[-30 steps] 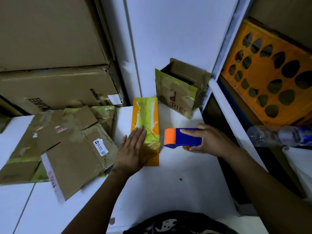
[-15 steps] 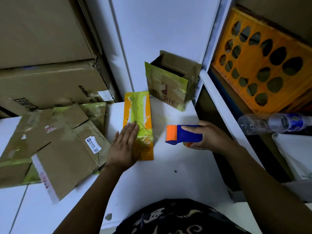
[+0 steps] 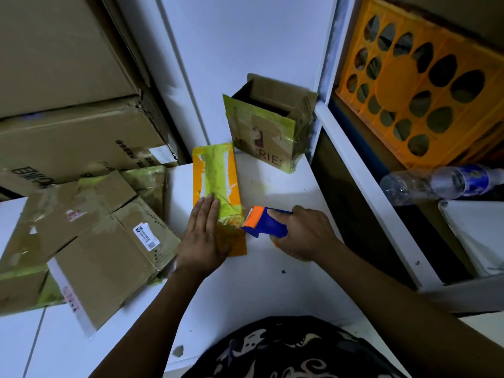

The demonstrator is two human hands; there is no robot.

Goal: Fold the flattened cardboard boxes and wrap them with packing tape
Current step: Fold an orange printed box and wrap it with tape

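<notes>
Orange folded box [image 3: 215, 181] lies flat mid-table on the white table [image 3: 272, 282], its near end under the left hand [image 3: 203, 238], whose straight fingers press it down. Right hand [image 3: 302, 236] grips the blue tape dispenser [image 3: 266, 222], its orange nose at the box's right edge, seemingly touching. Taping this box looks to be the step in hand. Next, I judge, the dispenser must be drawn across while the left hand stops any sliding. More flattened cardboard [image 3: 95, 236] lies at left.

We see the green-taped orange box [image 3: 218, 186] flat on the bench [image 3: 272, 282]; the blue-and-orange tape dispenser [image 3: 266, 222] touches its right edge near our end.
</notes>
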